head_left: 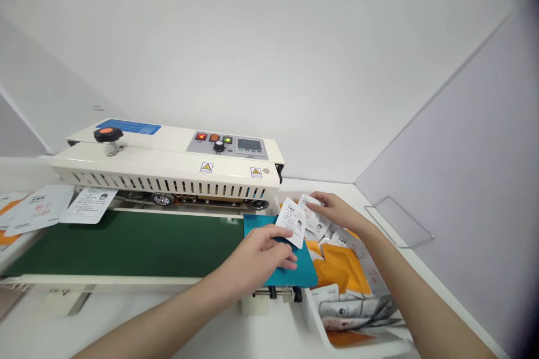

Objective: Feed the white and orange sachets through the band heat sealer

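My left hand (264,252) is over the teal plate at the right end of the sealing machine, its fingers closed on the lower edge of a white printed pouch (290,218). That pouch lies tilted, partly over the teal plate (290,276). To its right, my right hand (337,210) pinches the upper edge of a second white printed pouch (315,224), which overlaps behind the first. Below my right hand, a white bin (314,319) holds many pouches, some with the orange side (345,266) showing.
The cream band sealer (168,162) has lit switches and a knob above a green conveyor belt (160,244). At the belt's left, a white pouch (89,205) sits under the sealer's edge beside several others (40,210). A wire bracket (400,224) stands at the right wall.
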The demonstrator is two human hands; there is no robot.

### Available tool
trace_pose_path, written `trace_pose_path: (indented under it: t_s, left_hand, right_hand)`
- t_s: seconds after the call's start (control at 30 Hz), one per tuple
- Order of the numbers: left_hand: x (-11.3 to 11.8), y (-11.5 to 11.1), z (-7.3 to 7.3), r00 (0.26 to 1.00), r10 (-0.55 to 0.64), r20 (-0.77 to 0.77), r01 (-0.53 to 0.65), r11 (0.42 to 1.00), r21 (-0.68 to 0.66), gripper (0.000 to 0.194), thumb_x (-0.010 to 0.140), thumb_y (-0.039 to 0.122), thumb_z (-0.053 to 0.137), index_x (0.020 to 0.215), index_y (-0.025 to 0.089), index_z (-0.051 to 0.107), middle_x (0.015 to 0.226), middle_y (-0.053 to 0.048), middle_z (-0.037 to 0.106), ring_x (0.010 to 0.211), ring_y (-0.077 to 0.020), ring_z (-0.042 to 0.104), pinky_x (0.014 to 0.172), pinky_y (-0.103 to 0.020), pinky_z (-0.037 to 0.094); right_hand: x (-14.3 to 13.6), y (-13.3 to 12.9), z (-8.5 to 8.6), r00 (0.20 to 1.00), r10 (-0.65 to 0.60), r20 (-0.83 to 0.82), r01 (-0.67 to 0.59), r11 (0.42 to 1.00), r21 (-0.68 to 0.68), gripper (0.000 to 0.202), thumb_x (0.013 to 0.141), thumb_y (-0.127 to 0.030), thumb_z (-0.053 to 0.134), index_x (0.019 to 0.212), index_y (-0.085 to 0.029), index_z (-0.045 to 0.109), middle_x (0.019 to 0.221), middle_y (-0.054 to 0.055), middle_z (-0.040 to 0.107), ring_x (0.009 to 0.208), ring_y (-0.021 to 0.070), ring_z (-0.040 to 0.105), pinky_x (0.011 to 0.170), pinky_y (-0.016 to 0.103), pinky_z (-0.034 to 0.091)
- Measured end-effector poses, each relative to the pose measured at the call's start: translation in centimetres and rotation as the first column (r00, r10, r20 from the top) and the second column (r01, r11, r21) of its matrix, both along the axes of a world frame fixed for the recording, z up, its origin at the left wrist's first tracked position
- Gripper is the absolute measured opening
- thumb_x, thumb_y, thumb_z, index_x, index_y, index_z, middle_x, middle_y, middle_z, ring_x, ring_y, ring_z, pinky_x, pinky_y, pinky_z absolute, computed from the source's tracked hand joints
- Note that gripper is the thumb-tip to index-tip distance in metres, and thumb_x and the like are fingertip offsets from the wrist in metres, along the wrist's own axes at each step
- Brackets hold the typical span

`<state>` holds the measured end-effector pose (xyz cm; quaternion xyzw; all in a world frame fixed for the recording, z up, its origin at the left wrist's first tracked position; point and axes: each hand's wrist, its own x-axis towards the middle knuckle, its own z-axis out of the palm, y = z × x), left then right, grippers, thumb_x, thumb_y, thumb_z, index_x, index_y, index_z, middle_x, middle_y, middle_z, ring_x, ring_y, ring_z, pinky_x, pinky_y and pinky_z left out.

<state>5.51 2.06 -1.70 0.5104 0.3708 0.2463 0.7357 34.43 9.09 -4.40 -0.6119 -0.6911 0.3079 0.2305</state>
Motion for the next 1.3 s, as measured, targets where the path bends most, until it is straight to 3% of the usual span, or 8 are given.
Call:
trace_pose_path:
  t_s: [0.27, 0.47, 0.7, 0.9, 1.1, 1.3]
  left_hand:
    - [-0.1, -0.1, 0.0, 0.999, 0.031, 0.038, -0.03, 0.999, -0.039, 0.039, 0.084, 0.023, 0.055, 0.121, 0.012, 0.054, 0.096, -0.012, 0.068, 0.087, -0.0209, 0.069, 0.089, -0.036, 0.049]
    - [-0.2, -0.1, 0.0, 0.994, 0.062, 0.091, -0.052, 0.992, -0.117, 0.041, 0.082, 0.023, 0.059, 0.121, 0.012, 0.055, 0.098, -0.014, 0.069, 0.092, -0.0221, 0.068, 0.091, -0.037, 0.05]
    - [-0.3, -0.8, 0.6, 0.951, 0.232, 0.205, -0.176, 0.95, -0.259, 0.041, 0.079, 0.018, 0.064, 0.119, 0.011, 0.055, 0.107, -0.015, 0.067, 0.104, -0.022, 0.065, 0.095, -0.031, 0.05]
    - [-0.4, -1.3, 0.7, 0.901, 0.35, 0.256, -0.251, 0.903, -0.35, 0.047, 0.078, 0.014, 0.064, 0.123, 0.012, 0.052, 0.115, -0.015, 0.065, 0.107, -0.0217, 0.065, 0.098, -0.03, 0.049]
    - [-1.0, -2.3, 1.4, 0.862, 0.436, 0.258, -0.319, 0.863, -0.393, 0.047, 0.078, 0.011, 0.062, 0.124, 0.013, 0.052, 0.117, -0.014, 0.063, 0.108, -0.0217, 0.064, 0.1, -0.031, 0.048]
    - [-2.1, -2.8, 1.6, 0.846, 0.471, 0.249, -0.365, 0.853, -0.372, 0.049, 0.081, 0.014, 0.061, 0.128, 0.015, 0.049, 0.115, -0.012, 0.064, 0.109, -0.0211, 0.063, 0.101, -0.032, 0.047]
  right_hand:
    - [0.4, 0.3, -0.6, 1.0, 0.009, -0.024, -0.009, 1.0, 0.01, 0.029, 0.082, -0.043, 0.058, 0.094, -0.019, 0.066, 0.097, 0.006, 0.072, 0.089, 0.0255, 0.065, 0.075, 0.034, 0.052]
    - [0.2, 0.2, -0.8, 1.0, -0.02, -0.019, 0.021, 1.0, 0.023, 0.027, 0.082, -0.042, 0.057, 0.094, -0.019, 0.064, 0.095, 0.005, 0.071, 0.083, 0.0238, 0.066, 0.07, 0.033, 0.053]
    - [0.2, 0.2, -0.9, 0.999, 0.031, -0.014, -0.03, 0.999, 0.045, 0.026, 0.085, -0.041, 0.053, 0.095, -0.02, 0.063, 0.096, 0.005, 0.071, 0.083, 0.0239, 0.067, 0.07, 0.034, 0.054]
    - [0.0, 0.2, -0.6, 1.0, -0.006, -0.017, 0.006, 0.999, 0.047, 0.027, 0.084, -0.043, 0.054, 0.095, -0.02, 0.062, 0.095, 0.006, 0.071, 0.081, 0.024, 0.067, 0.066, 0.032, 0.055]
    - [-0.2, 0.0, -0.1, 0.998, -0.059, 0.009, 0.058, 0.993, 0.102, 0.028, 0.083, -0.044, 0.054, 0.094, -0.02, 0.063, 0.097, 0.006, 0.07, 0.08, 0.024, 0.067, 0.069, 0.033, 0.055]
    - [-0.1, 0.2, -0.2, 0.999, -0.035, -0.016, 0.036, 0.994, 0.099, 0.028, 0.082, -0.042, 0.055, 0.094, -0.02, 0.066, 0.097, 0.007, 0.071, 0.087, 0.0262, 0.065, 0.077, 0.037, 0.053]
